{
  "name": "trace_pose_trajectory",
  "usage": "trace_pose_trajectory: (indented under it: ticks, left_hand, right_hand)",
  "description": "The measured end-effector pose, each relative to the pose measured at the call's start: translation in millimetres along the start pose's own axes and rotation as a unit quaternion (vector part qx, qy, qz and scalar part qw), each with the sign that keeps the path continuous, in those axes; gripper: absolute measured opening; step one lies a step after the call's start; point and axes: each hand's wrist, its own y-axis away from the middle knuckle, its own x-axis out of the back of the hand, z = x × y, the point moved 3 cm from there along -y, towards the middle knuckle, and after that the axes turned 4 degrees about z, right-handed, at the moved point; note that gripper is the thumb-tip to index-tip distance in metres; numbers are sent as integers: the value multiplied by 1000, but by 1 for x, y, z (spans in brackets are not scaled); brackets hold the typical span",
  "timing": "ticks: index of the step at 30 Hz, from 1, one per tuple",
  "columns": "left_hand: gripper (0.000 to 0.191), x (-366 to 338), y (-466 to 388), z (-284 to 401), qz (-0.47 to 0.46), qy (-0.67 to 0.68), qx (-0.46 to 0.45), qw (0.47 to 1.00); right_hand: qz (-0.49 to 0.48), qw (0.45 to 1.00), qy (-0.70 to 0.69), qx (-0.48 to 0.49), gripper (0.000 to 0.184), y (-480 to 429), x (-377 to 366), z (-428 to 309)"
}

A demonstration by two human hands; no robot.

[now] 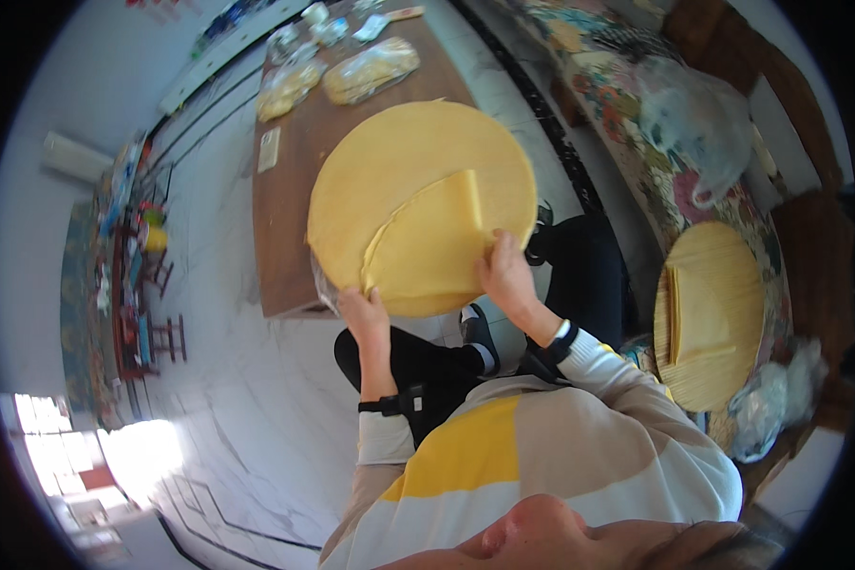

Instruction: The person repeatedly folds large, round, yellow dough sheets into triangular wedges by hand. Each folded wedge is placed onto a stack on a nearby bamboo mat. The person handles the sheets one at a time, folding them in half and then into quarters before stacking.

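Observation:
A large round stack of thin yellow pancakes (392, 157) lies at the near end of the brown table, and its near edge hangs towards my lap. On its near half is a folded pancake (427, 242), with a curved edge at left and a straight crease at upper right. My left hand (367, 317) pinches the near left corner of this folded pancake, thumb on top. With its fingers curled, my right hand (507, 278) grips the right side of the fold. Some clear plastic (323, 288) shows under the stack's left edge.
Bagged pancakes (372, 71) and another plastic bag of food (288, 87) lie at the table's (285, 235) far end. To my right, a round woven tray (744, 285) with folded pancakes (702, 313) rests on a floral-covered seat. Plastic bags (698, 121) lie beyond it.

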Motion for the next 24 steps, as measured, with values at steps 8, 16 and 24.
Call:
trace_pose_trajectory:
  ticks: [8,16,24]
  left_hand:
    - [38,0,-15,-43,-142,33,97,985]
    - [22,14,-2,158,-232,412,-8,881]
    - [37,-44,86,529,-344,561,-268,704]
  right_hand:
    - [-117,978,-158,-71,22,-26,-23,12]
    - [36,960,-262,-96,21,10,168,77]
    - [502,844,-103,-159,22,170,354,229]
